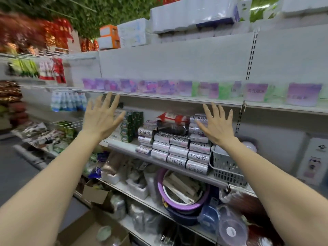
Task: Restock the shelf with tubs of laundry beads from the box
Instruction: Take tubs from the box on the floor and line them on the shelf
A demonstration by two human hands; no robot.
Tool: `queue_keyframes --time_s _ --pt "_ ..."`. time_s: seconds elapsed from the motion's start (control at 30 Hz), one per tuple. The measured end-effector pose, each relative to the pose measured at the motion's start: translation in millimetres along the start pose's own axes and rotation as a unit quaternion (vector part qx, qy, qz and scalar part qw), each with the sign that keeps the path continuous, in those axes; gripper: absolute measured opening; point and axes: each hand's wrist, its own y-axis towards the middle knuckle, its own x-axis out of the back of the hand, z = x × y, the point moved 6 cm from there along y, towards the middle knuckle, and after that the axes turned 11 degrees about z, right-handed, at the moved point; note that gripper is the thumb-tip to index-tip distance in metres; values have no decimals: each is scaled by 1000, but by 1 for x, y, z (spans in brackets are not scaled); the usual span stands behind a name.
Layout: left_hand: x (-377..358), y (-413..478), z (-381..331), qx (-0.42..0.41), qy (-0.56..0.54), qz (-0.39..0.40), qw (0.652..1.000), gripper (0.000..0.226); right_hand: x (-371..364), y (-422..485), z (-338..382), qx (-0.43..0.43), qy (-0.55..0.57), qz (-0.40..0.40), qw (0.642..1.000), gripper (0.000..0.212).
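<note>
A row of purple and green tubs of laundry beads (184,88) lines the upper white shelf (177,99), from left of centre to the far right. My left hand (102,118) is raised below the shelf's front edge, fingers spread and straight, holding nothing. My right hand (217,124) is raised at the same height further right, also spread and empty. A brown cardboard box (83,229) stands open on the floor at the bottom left, with one pale green tub (103,232) visible inside. The view is blurred by motion.
The shelf below holds stacked silver rolls (179,148), green cartons (131,125) and a grey plastic basket (227,166). Lower shelves carry a purple basin (181,192) and clear containers (230,228). Paper packs (193,13) sit on top of the unit. A smaller cardboard box (95,194) rests low down.
</note>
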Motion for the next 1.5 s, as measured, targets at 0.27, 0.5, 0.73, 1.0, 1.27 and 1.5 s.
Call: queue_keyframes --time_s 0.27,0.5,0.73,1.0,1.27,1.5 --pt "-36 13 110 1 21 23 1000 73 -21 35 128 19 19 -3 1000 72" --pt "-81 11 166 -7 32 47 998 69 -58 54 217 34 35 36 998 72" --pt "-129 7 220 25 41 79 996 85 -94 83 295 80 33 66 994 72" --pt "-169 29 278 53 64 80 993 66 -134 135 361 113 55 75 989 71" --pt "-221 93 318 45 79 119 989 78 -179 218 414 104 96 97 985 71" --pt "-278 162 355 41 83 121 988 67 -241 283 450 84 102 131 983 73"
